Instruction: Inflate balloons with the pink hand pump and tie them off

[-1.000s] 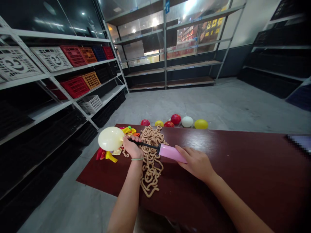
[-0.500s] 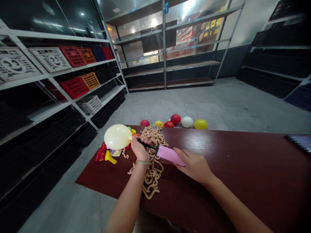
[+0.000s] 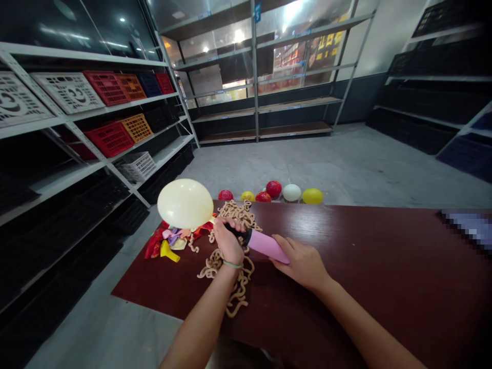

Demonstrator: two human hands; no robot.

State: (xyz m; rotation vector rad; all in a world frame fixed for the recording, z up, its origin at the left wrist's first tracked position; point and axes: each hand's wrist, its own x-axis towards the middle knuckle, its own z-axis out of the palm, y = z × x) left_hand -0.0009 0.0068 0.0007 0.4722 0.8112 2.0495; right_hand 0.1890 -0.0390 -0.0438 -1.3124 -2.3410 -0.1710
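A cream balloon (image 3: pixel 185 203), partly inflated, sits on the nozzle end of a pink and black hand balloon pump (image 3: pixel 268 246). My left hand (image 3: pixel 229 240) is closed around the black nozzle end and the balloon's neck; its fingers hide most of that joint. On the pink barrel my right hand (image 3: pixel 302 260) is wrapped, a short way to the right. Tan curly strands (image 3: pixel 240 215) lie heaped on the table beneath and behind my left hand. Left of them, under the balloon, is a pile of limp balloons (image 3: pixel 175 238) in red, yellow, purple and other colours.
The dark red table (image 3: pixel 346 287) carries a blurred, pixelated item (image 3: pixel 467 225) at its right end. Several inflated balloons (image 3: pixel 292 192) rest on the floor past the far edge. Shelving with crates (image 3: pixel 109 138) stands at left, and a metal rack (image 3: pixel 255 107) at the back.
The cream balloon has grown larger. My hands have come closer together, and the black shaft between them has slid into the pink barrel. The whole view has shifted slightly.
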